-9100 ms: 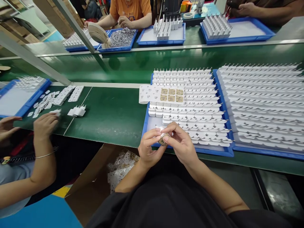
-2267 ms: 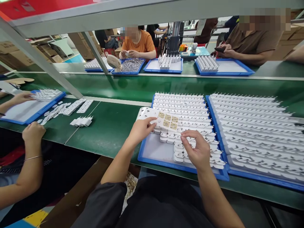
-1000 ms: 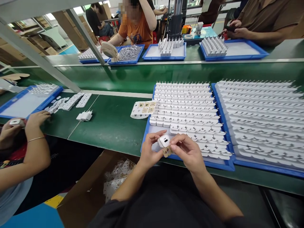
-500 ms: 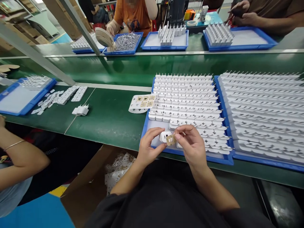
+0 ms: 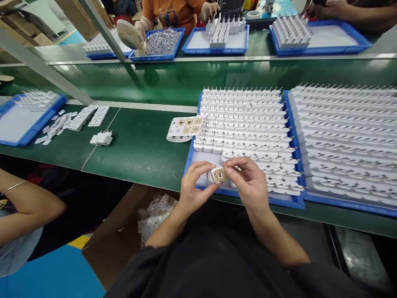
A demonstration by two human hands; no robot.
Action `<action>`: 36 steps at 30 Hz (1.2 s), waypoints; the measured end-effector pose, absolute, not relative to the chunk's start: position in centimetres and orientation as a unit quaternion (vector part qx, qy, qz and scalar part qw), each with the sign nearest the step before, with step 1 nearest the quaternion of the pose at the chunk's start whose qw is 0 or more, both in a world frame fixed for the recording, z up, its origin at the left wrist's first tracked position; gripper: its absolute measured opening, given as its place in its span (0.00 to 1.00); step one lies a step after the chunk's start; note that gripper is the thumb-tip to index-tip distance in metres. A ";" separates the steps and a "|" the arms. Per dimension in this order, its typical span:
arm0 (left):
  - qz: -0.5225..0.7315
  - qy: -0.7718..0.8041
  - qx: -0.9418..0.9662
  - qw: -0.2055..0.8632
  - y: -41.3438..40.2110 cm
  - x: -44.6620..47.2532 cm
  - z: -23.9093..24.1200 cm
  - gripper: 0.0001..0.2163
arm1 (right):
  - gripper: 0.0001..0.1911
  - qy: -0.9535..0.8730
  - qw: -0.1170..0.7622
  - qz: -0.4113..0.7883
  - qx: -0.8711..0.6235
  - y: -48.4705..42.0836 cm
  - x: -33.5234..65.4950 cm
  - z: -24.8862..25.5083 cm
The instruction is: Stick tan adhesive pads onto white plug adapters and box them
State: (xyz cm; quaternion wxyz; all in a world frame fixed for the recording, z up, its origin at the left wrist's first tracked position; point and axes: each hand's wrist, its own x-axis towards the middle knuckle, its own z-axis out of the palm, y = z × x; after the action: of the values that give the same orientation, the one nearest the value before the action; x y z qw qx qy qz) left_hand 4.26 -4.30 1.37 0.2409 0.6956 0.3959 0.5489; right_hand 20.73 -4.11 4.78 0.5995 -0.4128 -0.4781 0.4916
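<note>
My left hand grips a white charger plug between thumb and fingers, its port face turned toward me. A tan sticker with cut-outs lies against that face. My right hand pinches the sticker's right edge between thumb and forefinger. Both hands are over the front of a blue tray filled with rows of white charger plugs, prongs pointing up and away. A sheet of tan stickers rests partly on the tray's left edge.
Another blue tray of plugs stands to the right. Left on the green bench lie a few plugs and loose white pieces. Below is a cardboard box. People sit across and at left; a fan stands opposite.
The sticker has moved from the plug's right side onto its port face, and the plug has turned slightly. The camera view has shifted a little. An opposite person's hand now reaches toward a tray.
</note>
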 end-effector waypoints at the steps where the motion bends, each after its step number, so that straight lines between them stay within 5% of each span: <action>1: 0.549 0.396 0.696 0.240 -4.3 4.3 1.4 0.21 | 0.04 -0.477 0.600 0.492 -0.413 -4.1 20.7 4.8; 36: 0.539 0.411 0.712 0.182 -4.4 4.2 2.1 0.17 | 0.04 -0.527 0.589 0.421 -0.446 -4.3 20.0 4.8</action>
State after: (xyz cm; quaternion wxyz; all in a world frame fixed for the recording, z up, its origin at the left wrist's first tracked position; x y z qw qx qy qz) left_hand 4.21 -4.42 2.15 0.1815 0.7124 0.4108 0.5392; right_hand 19.96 -4.33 4.84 0.5885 -0.4464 -0.5266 0.4208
